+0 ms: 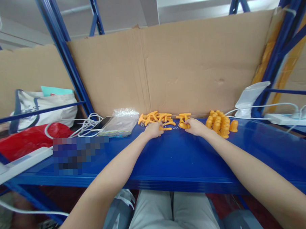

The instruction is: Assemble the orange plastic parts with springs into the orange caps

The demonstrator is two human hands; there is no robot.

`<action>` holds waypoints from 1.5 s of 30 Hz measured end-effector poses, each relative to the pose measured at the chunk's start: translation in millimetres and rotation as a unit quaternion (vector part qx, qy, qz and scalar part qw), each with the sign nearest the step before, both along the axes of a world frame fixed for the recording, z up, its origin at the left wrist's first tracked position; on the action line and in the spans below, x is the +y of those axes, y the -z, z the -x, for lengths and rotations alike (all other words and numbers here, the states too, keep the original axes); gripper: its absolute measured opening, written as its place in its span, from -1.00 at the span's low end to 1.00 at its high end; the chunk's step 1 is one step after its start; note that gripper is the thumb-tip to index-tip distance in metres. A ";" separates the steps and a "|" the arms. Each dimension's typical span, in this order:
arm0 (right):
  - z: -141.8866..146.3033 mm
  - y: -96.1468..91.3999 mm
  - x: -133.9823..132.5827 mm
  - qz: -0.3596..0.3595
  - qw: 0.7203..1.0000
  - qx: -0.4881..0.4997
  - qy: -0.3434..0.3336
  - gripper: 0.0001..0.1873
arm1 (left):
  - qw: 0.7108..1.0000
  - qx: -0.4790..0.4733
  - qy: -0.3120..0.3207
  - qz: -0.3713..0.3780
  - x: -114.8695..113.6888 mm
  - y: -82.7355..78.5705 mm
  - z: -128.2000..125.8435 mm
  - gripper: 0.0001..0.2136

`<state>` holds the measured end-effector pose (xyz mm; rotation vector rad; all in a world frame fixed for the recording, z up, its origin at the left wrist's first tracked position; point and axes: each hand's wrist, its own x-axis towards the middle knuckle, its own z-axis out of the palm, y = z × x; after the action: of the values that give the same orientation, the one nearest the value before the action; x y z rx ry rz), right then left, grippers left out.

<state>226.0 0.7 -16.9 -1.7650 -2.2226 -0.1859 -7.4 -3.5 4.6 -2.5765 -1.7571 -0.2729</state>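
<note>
Your left hand (153,130) is pinching an orange screw (167,128), its shaft pointing right past the fingertips; your right hand (196,127) is pinching an orange cap (184,125), which is protruding left from the fingers, toward the screw.

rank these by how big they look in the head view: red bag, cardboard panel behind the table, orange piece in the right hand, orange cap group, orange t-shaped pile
1. Cardboard panel
2. Red bag
3. Orange cap group and orange T-shaped pile: too alike to rank
4. Orange piece in the right hand
</note>
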 end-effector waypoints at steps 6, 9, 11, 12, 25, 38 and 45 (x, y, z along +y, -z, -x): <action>-6.6 2.3 1.1 -0.019 1.000 0.003 0.000 -0.69 | 1.000 -0.015 -0.005 -0.018 -1.1 -0.4 0.1 -0.70; -7.4 2.1 1.5 -0.028 1.000 0.000 -0.006 -0.70 | 1.000 -0.016 -0.005 -0.022 -2.3 -1.2 -0.5 -0.69; -6.4 1.4 1.5 -0.031 0.999 0.006 -0.009 -0.72 | 1.000 -0.010 -0.009 -0.025 -3.2 -1.5 -1.1 -0.68; -5.8 1.2 1.5 -0.030 0.999 0.011 -0.011 -0.73 | 1.000 -0.009 -0.011 -0.027 -3.5 -1.5 -1.4 -0.68; -11.4 13.3 17.2 -0.086 0.987 0.080 -0.111 -0.77 | 0.998 -0.034 0.014 -0.047 1.0 4.8 -1.3 -0.68; -9.1 18.8 25.0 -0.040 0.941 0.297 -0.159 -0.61 | 0.975 -0.154 0.106 -0.121 20.2 23.0 -1.8 -0.81; -10.9 6.9 12.2 0.090 0.857 0.479 -0.166 -0.76 | 0.972 -0.155 0.114 -0.135 24.9 24.4 0.4 -0.81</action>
<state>236.9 12.9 -23.8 -1.0920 -1.7257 0.8215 -7.8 21.4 -19.7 -2.6374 -1.3686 -0.8950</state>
